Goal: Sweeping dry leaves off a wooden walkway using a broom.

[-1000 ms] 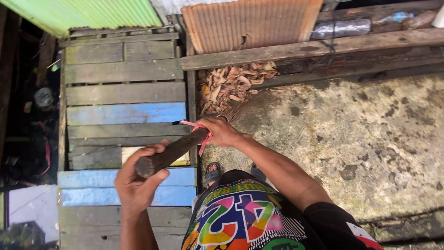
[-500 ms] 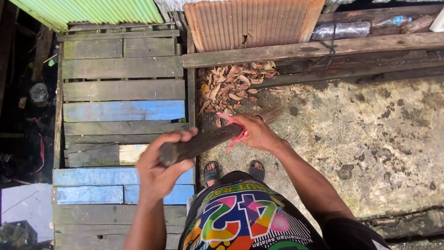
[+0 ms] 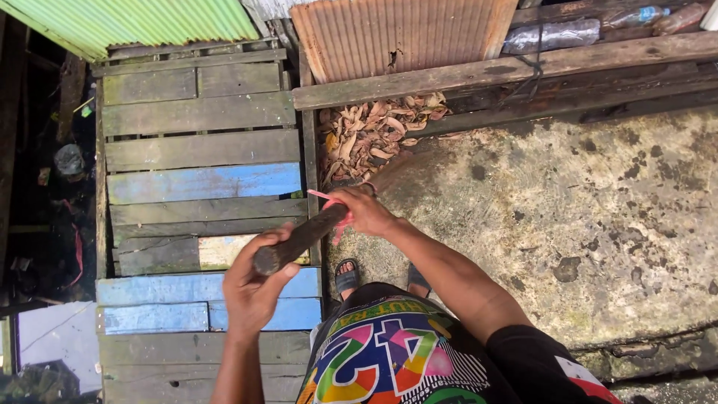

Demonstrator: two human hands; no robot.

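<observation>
The person stands at the edge of a stained concrete floor (image 3: 568, 217), gripping a broom's dark wooden handle (image 3: 303, 238) with both hands. The left hand (image 3: 254, 288) is wrapped tight around the butt end, over the worn plank decking (image 3: 198, 150). The right hand (image 3: 366, 212) is closed around the handle farther down, where pink string (image 3: 329, 200) is tied. The bristles (image 3: 389, 170) reach into a pile of dry brown leaves (image 3: 370, 131) heaped against a wooden beam (image 3: 479, 71).
</observation>
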